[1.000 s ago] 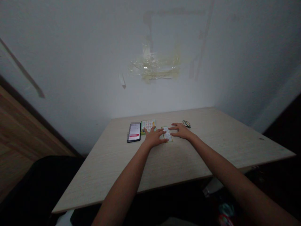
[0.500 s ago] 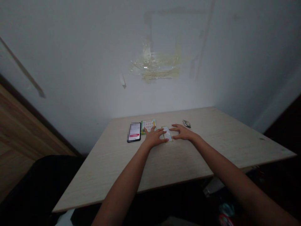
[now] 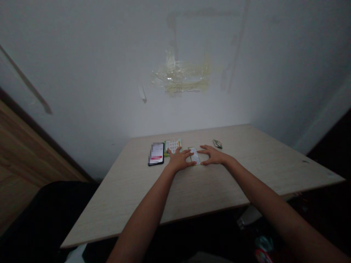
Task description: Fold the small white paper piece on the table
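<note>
A small printed paper or card (image 3: 195,156), whitish with a yellow-green edge, lies flat on the table between my hands. My left hand (image 3: 179,160) rests with its fingers spread, thumb and fingertips on the left part of the paper. Its outer fingers reach over a larger green-edged printed sheet (image 3: 173,144). On the other side, my right hand (image 3: 213,155) has its fingers apart, with the tips by the paper's right edge; whether they touch it is too small to tell.
A phone (image 3: 156,154) with a lit screen lies left of the printed sheet. A small crumpled packet-like thing (image 3: 217,143) sits behind my right hand. The pale wooden table (image 3: 131,190) meets a wall (image 3: 109,73) with old tape (image 3: 186,78) on it.
The thumb of my right hand has moved slightly down toward the paper's lower right corner. My left hand stays in the same place.
</note>
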### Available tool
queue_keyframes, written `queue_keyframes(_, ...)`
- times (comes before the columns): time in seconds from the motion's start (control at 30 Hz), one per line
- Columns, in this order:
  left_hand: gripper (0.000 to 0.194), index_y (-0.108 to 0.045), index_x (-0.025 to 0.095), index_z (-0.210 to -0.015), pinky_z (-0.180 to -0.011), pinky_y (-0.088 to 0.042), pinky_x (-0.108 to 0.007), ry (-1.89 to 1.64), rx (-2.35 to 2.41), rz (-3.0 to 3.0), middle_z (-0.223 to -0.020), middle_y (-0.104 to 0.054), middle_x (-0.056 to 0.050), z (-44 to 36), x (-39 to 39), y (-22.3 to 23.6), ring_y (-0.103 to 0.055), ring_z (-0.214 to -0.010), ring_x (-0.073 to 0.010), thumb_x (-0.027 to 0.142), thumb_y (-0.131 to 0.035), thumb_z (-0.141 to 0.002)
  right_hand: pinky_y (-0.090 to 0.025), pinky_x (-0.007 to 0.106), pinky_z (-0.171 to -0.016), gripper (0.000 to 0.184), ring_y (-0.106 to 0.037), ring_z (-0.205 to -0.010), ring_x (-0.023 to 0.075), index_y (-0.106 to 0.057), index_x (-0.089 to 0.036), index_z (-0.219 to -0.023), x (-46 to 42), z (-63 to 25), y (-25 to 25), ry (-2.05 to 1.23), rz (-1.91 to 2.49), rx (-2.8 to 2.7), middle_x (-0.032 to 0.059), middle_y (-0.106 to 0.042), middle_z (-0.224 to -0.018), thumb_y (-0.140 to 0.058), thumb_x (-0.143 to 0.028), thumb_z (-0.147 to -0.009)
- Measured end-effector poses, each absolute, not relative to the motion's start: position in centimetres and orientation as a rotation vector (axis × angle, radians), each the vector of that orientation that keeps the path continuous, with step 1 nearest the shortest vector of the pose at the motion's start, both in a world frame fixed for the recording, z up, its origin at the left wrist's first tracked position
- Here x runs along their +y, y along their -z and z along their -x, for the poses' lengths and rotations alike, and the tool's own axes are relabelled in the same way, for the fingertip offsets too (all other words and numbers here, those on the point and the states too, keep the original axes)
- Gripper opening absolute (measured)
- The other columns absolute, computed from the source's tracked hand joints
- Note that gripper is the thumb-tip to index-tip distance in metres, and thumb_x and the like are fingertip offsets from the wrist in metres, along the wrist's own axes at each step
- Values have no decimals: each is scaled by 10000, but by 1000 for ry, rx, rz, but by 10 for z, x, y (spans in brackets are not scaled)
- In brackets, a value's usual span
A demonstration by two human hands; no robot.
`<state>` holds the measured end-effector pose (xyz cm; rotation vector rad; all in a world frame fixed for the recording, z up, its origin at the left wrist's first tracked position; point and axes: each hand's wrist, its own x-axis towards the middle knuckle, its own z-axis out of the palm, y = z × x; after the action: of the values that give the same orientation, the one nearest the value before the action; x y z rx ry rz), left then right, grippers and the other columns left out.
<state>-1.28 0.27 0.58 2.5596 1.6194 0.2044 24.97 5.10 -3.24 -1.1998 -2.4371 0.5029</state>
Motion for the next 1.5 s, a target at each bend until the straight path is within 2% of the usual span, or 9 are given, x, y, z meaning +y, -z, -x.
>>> queue_keyframes(0.13,703,-476,475,-1418,-1035,61,-844,-177,1624,-2558,-1578,-396,62,12,2,-8,-185,-1478,-424,818,-447,-805,-259,530,-1188,792,-313,-1460,340,-582,-329,-1378,48,-249,30,-511,1208,-2423,91,-392,-1564,-826,-547,-656)
queue_keyframes(0.27,696,-472,470,-1424,-1039,51,-841,-150,1632,-2557,-1587,-381,56,11,0,-10,-168,-1481,-428,809,-436,-817,-281,524,-1176,719,-354,-1439,325,-636,-331,-1316,47,-250,30,-524,1173,-2377,92,-436,-1532,-836,-530,-655)
queue_keyframes(0.37,698,-464,469,-1431,-1034,55,-845,-142,1635,-2553,-1589,-378,55,10,0,-10,-169,-1480,-430,807,-430,-821,-314,497,-1163,570,-424,-1393,295,-700,-312,-1224,49,-250,31,-525,1128,-2334,95,-489,-1485,-828,-475,-693)
queue_keyframes(0.5,690,-461,485,-1425,-1039,49,-843,-162,1638,-2547,-1584,-385,63,10,1,-9,-173,-1481,-423,811,-431,-818,-368,459,-1132,277,-520,-1303,254,-767,-290,-1065,49,-249,31,-508,1079,-2276,80,-582,-1383,-752,-354,-795)
queue_keyframes(0.6,696,-462,481,-1426,-1053,48,-830,-171,1633,-2546,-1586,-385,56,11,1,-8,-174,-1481,-420,812,-435,-815,-405,437,-1100,180,-570,-1236,242,-790,-272,-980,48,-246,29,-491,1046,-2256,79,-627,-1317,-690,-325,-840)
queue_keyframes(0.97,689,-463,480,-1425,-1062,43,-821,-164,1636,-2543,-1585,-385,57,10,2,-6,-161,-1490,-420,806,-432,-819,-371,441,-1119,172,-550,-1239,254,-806,-270,-926,50,-247,31,-438,1070,-2282,67,-635,-1314,-676,-329,-831)
queue_keyframes(1.13,689,-445,497,-1431,-1035,39,-847,-157,1620,-2563,-1585,-382,64,11,1,-8,-159,-1490,-427,814,-416,-820,-392,455,-1099,192,-552,-1234,256,-798,-273,-967,60,-244,39,-361,1131,-2243,82,-612,-1349,-670,-366,-858)
queue_keyframes(1.37,709,-451,475,-1442,-1081,37,-804,-123,1653,-2530,-1593,-372,51,9,-1,-12,-130,-1494,-428,806,-442,-815,-426,458,-1068,208,-597,-1161,257,-793,-277,-998,66,-237,39,-274,1228,-2212,92,-647,-1280,-652,-374,-881)
queue_keyframes(1.5,702,-463,470,-1433,-1056,45,-829,-156,1632,-2536,-1586,-383,55,10,-1,-11,-151,-1489,-429,806,-438,-817,-441,444,-1063,236,-603,-1149,254,-792,-289,-1012,68,-232,38,-237,1295,-2188,82,-650,-1256,-624,-412,-901)
